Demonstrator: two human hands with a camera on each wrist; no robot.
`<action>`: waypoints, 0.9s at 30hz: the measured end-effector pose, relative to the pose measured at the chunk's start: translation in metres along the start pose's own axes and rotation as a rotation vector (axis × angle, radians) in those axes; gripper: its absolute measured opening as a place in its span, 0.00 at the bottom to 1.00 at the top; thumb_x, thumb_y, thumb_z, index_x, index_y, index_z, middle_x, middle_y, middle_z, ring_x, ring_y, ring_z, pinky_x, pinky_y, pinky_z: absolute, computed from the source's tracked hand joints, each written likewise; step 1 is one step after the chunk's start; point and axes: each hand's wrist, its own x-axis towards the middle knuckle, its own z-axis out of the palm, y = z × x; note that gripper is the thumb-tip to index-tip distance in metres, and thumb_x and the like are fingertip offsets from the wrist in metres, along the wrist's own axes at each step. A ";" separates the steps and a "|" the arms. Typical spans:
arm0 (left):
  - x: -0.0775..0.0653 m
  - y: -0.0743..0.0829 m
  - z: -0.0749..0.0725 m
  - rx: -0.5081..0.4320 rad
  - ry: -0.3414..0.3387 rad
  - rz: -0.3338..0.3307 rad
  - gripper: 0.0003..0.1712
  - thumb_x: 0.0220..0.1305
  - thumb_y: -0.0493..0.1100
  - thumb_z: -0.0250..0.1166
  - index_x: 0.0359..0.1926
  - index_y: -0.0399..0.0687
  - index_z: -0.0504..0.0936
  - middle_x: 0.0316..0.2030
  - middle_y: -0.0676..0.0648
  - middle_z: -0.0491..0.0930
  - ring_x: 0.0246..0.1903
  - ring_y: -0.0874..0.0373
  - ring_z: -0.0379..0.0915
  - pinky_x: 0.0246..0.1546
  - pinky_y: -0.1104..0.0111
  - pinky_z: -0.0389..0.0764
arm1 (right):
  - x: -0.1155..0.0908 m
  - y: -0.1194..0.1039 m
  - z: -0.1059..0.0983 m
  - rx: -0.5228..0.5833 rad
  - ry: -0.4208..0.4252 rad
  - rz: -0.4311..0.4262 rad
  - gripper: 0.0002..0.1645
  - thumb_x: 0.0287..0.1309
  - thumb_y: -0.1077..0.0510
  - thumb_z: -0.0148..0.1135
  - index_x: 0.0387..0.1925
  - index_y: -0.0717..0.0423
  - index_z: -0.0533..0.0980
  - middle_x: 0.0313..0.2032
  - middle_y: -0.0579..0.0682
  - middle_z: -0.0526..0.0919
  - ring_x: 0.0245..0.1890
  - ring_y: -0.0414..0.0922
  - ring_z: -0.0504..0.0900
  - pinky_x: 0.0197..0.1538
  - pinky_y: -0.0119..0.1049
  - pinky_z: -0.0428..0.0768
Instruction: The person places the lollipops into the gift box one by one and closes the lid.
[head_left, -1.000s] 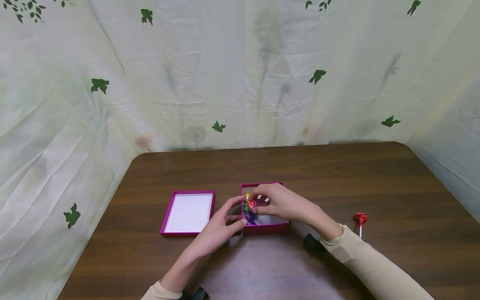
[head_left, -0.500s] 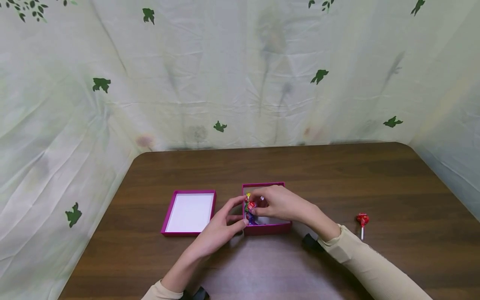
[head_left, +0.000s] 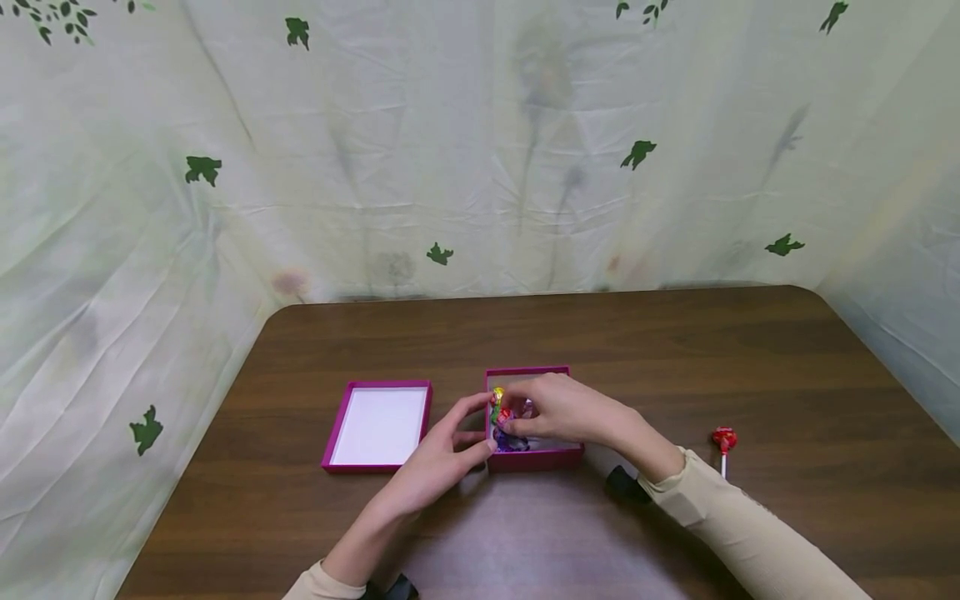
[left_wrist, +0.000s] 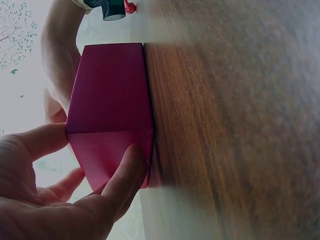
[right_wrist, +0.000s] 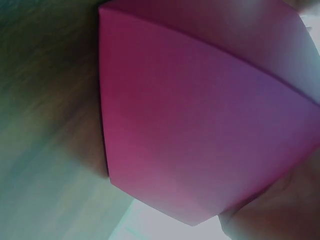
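A magenta box [head_left: 536, 460] sits uncovered on the table, with wrapped lollipops in its left part: yellow-green [head_left: 497, 397], red [head_left: 505, 414] and purple-blue [head_left: 513, 440]. My right hand [head_left: 564, 408] reaches down into the box from the right. Its thumb and index finger pinch at the red lollipop; the hand hides much of the interior. My left hand [head_left: 447, 450] steadies the box from the left. In the left wrist view, its thumb touches the upper front corner and extended fingers [left_wrist: 127, 172] rest on the side wall.
A magenta lid [head_left: 378, 425] with a white inside lies left of the box. Right of the box, beside my right sleeve [head_left: 742, 525], lies a lone red lollipop [head_left: 723, 438]. A pale printed cloth [head_left: 480, 150] hangs behind the brown table [head_left: 637, 333].
My right fingers have shifted slightly among the lollipops, and more of the purple-blue wrapper shows near the front wall. My left hand keeps its place against the box.
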 end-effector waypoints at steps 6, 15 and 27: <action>0.000 -0.001 0.000 0.003 -0.013 -0.013 0.34 0.68 0.43 0.63 0.72 0.57 0.63 0.71 0.45 0.58 0.59 0.44 0.72 0.51 0.52 0.77 | 0.000 0.000 -0.002 -0.020 -0.034 0.003 0.10 0.59 0.47 0.69 0.40 0.42 0.79 0.27 0.34 0.79 0.28 0.34 0.77 0.33 0.32 0.77; 0.000 -0.002 0.001 0.012 -0.018 -0.020 0.34 0.68 0.43 0.63 0.72 0.59 0.62 0.71 0.45 0.58 0.59 0.43 0.71 0.52 0.51 0.76 | 0.000 0.002 -0.003 -0.051 -0.060 0.002 0.13 0.51 0.56 0.75 0.38 0.46 0.79 0.28 0.35 0.79 0.29 0.36 0.76 0.35 0.31 0.77; 0.000 -0.001 0.002 0.001 -0.028 -0.027 0.34 0.69 0.43 0.63 0.72 0.59 0.62 0.71 0.45 0.59 0.59 0.43 0.71 0.52 0.51 0.76 | -0.003 0.005 -0.007 -0.052 -0.083 -0.022 0.14 0.51 0.68 0.70 0.38 0.49 0.82 0.29 0.39 0.80 0.29 0.37 0.76 0.36 0.30 0.78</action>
